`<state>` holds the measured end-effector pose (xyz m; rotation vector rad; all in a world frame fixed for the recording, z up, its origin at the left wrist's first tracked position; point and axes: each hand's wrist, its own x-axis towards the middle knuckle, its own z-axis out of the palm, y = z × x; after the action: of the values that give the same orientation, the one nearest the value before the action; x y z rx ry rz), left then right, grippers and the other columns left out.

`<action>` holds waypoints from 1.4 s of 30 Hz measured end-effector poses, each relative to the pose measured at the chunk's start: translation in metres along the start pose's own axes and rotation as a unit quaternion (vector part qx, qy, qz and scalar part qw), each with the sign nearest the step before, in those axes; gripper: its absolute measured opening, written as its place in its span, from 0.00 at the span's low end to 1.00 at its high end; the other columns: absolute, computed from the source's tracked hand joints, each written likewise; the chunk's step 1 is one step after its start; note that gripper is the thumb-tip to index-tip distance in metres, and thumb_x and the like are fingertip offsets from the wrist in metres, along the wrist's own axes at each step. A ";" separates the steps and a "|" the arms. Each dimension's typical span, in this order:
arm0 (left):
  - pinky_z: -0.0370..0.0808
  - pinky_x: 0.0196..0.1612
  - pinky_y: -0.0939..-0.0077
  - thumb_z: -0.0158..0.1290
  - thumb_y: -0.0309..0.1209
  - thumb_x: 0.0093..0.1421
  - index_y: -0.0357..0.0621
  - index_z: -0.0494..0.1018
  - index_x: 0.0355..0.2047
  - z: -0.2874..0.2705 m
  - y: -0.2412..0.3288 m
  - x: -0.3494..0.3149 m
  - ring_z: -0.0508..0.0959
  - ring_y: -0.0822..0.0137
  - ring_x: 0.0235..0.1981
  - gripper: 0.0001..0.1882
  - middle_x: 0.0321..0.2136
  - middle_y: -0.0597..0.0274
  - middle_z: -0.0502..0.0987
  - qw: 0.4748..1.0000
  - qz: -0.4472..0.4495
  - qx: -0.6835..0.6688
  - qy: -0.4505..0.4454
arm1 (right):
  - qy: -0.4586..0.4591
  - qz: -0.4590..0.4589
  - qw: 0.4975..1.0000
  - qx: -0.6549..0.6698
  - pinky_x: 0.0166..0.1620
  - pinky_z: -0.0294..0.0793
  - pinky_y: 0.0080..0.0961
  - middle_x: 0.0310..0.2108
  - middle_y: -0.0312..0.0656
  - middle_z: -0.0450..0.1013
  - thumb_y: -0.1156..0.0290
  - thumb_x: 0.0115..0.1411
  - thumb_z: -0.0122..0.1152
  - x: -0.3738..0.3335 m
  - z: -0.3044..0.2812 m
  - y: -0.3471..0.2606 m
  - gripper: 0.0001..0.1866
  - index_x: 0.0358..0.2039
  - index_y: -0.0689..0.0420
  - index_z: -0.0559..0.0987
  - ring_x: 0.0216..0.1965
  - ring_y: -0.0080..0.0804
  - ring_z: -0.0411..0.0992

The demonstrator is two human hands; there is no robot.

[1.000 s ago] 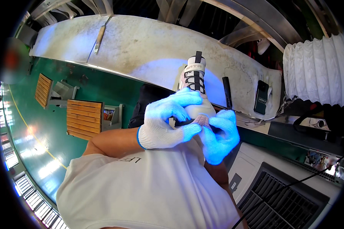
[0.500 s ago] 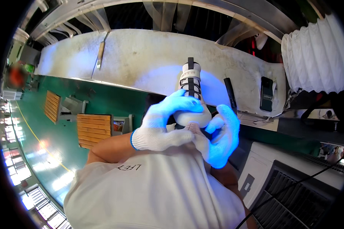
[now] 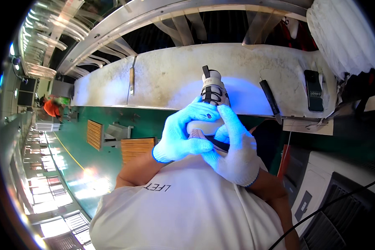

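"White knit gloves, both hands, lit blue. Where's the sneaker?"

"Sneaker (image 3: 215,96) betw. the hands, at near edge of the surface (image 3: 162,85). Toe twd wearer, black pull tab at far end, black laces up the front. Can't tell if it touches the surface."

"L hand (image 3: 178,134)?"

"Part closed, has hold of the forefoot: fingers across the top, thumb low by the toe. Pinkish ribbed piece (image 3: 196,133) at toe end, just above thumb."

"R hand (image 3: 236,151)?"

"Half-open, curled. Index finger up along sneaker's R side, thumb reaching twd L thumb. Can't tell if it grips anything."

"Rest of surface?"

"Pale, stained, blue glow behind sneaker. Black-handled tool (image 3: 270,100) to R, lying at a slant nr front edge. Dark smartphone (image 3: 313,91) further R. Wooden-handled tool (image 3: 131,81) well off to L, by a seam."

"Beyond that?"

"White ribbed duct (image 3: 343,37) upper R. Slatted wooden seat (image 3: 137,148) on L over green floor (image 3: 143,121), second one (image 3: 94,134) past it. Person in orange (image 3: 52,108) far L, blurry."
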<state>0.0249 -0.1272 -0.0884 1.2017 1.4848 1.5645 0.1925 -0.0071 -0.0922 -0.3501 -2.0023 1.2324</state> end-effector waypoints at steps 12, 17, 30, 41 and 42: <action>0.60 0.80 0.37 0.79 0.38 0.54 0.38 0.85 0.50 -0.016 -0.008 0.027 0.86 0.53 0.56 0.26 0.49 0.53 0.89 0.995 0.039 0.061 -0.069 | 0.053 -0.013 0.999 -0.003 0.39 0.88 0.42 0.42 0.47 0.82 0.52 0.56 0.90 0.004 0.004 0.034 0.41 0.63 0.56 0.78 0.38 0.47 0.86; 0.64 0.78 0.42 0.76 0.37 0.57 0.39 0.84 0.49 -0.025 0.000 0.031 0.85 0.52 0.58 0.23 0.51 0.51 0.88 0.994 0.004 0.049 -0.092 | 0.041 0.015 0.999 0.001 0.43 0.87 0.44 0.47 0.48 0.80 0.54 0.48 0.93 -0.001 0.015 0.048 0.45 0.62 0.55 0.77 0.44 0.49 0.84; 0.81 0.65 0.58 0.78 0.31 0.56 0.40 0.81 0.51 -0.025 0.042 0.029 0.83 0.60 0.59 0.25 0.57 0.53 0.84 0.974 -0.160 0.155 -0.034 | 0.070 -0.040 0.997 0.003 0.39 0.84 0.40 0.44 0.44 0.75 0.52 0.49 0.93 0.005 0.045 0.063 0.46 0.63 0.53 0.76 0.41 0.42 0.79; 0.78 0.68 0.54 0.79 0.33 0.54 0.38 0.83 0.48 -0.041 0.031 0.035 0.82 0.54 0.64 0.24 0.55 0.50 0.85 0.977 -0.112 0.174 -0.054 | 0.043 0.042 0.989 0.132 0.38 0.81 0.35 0.40 0.40 0.73 0.63 0.49 0.93 -0.026 0.040 0.076 0.44 0.63 0.54 0.76 0.35 0.35 0.76; 0.78 0.69 0.53 0.79 0.32 0.54 0.38 0.84 0.48 -0.043 0.031 0.036 0.82 0.53 0.64 0.24 0.55 0.50 0.85 0.976 -0.100 0.184 -0.064 | 0.054 0.007 0.990 0.131 0.37 0.80 0.34 0.39 0.40 0.73 0.66 0.50 0.92 -0.024 0.040 0.074 0.42 0.62 0.54 0.77 0.35 0.35 0.76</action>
<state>-0.0239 -0.1148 -0.0485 1.2807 1.7984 1.0871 0.1696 -0.0097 -0.1771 -0.2937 -1.7240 1.4345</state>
